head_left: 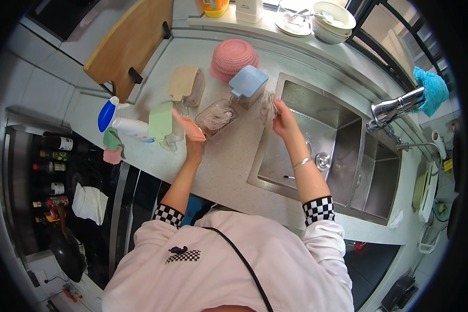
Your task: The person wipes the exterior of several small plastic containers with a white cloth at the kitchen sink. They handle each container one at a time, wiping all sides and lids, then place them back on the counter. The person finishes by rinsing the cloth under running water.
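My left hand (194, 150) grips a clear container (234, 125) at its near left end, beside its raised orange lid (190, 125). Crumpled clear plastic (215, 117) lies inside this container. Over the left edge of the sink, my right hand (284, 120) pinches a crumpled, greyish translucent wad (269, 111), perhaps a plastic bag. Three similar containers stand around the open one with their lids down: a green-lidded one (160, 121), a beige-lidded one (183, 82) and a blue-lidded one (249, 81).
An upturned pink basket (234, 58) sits behind the containers. A spray bottle (130, 126) lies tilted at left, near green and pink cloths (113, 146). To the right is a steel double sink (316, 128) with a faucet (394, 105). Stacked bowls (334, 23) rest on the windowsill.
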A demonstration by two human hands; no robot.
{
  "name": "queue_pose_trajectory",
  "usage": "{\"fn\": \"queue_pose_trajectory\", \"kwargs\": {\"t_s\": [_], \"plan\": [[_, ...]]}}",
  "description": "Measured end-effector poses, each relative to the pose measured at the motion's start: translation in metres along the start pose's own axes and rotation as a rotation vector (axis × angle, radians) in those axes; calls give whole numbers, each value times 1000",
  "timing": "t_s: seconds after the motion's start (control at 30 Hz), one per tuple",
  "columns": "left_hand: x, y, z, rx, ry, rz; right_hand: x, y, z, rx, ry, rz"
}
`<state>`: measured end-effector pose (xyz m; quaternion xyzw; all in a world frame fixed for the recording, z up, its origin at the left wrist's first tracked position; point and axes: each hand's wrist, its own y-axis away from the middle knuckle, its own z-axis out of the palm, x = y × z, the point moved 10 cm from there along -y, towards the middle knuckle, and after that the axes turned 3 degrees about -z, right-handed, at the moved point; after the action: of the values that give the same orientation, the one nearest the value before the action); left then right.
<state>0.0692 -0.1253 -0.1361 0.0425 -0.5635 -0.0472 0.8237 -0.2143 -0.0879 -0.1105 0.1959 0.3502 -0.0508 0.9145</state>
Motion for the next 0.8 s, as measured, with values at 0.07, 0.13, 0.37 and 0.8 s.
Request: {"fn": "queue_pose_trajectory", "kwargs": {"t_s": [0.07,0.13,0.37,0.8], "plan": [[-4,-2,-5,52,21,-1,7,16,0,-27,87,42],[0,-3,-1,2,-63,33,13,27,-1,-72,245,68],[-20,-10,-14,-98,-98,-46,15,61,37,-245,884,46],[17,-4,15,54,-215,-123,34,93,82,-452,1072,69]]}}
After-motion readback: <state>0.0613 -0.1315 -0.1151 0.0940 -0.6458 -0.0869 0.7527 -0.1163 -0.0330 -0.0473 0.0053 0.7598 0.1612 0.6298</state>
